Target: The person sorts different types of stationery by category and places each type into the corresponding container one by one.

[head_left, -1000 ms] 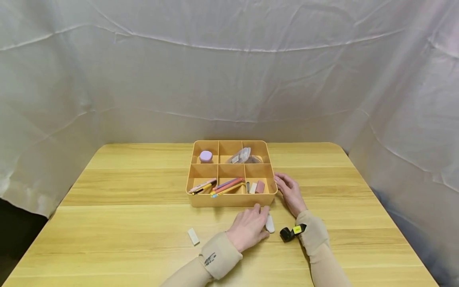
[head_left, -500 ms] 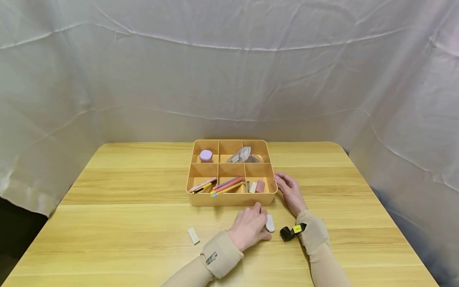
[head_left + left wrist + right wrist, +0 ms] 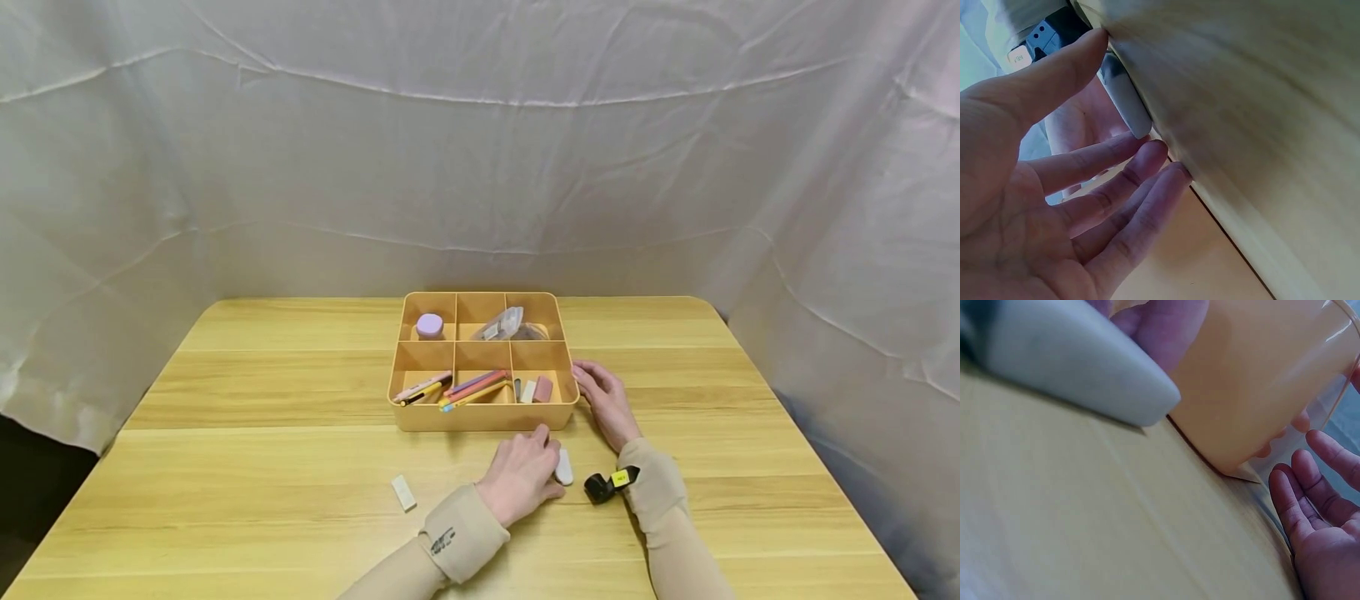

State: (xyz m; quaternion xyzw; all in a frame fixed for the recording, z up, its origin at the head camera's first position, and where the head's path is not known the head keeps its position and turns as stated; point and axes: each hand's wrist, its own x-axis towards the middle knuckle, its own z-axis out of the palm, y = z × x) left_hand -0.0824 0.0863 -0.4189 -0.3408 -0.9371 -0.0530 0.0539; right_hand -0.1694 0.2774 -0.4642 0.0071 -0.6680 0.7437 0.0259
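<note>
My left hand (image 3: pixel 521 473) rests on the table in front of the orange divided box (image 3: pixel 480 419). Its fingers are loosely bent and spread, with nothing pinched between them. Close by lies a white oblong piece (image 3: pixel 565 468) with a rounded end; the left wrist view shows this white piece (image 3: pixel 1127 97) between the thumb and the index finger, near the index fingertip. Its exact kind is unclear. My right hand (image 3: pixel 609 408) stands at the box's right side wall, fingers loosely extended, the fingertips at or very near the wall.
A white eraser (image 3: pixel 403 493) lies left of my left hand. The box holds pens (image 3: pixel 423 389), coloured pencils (image 3: pixel 476 390), a pink eraser (image 3: pixel 543 389), a lilac round lidded item (image 3: pixel 430 326) and a clear plastic bag (image 3: pixel 501 325). A black wrist camera (image 3: pixel 600 488) sits by the right wrist.
The left hand's fingers have drawn slightly back from the box front. The white oblong piece and the right hand stay almost where they were.
</note>
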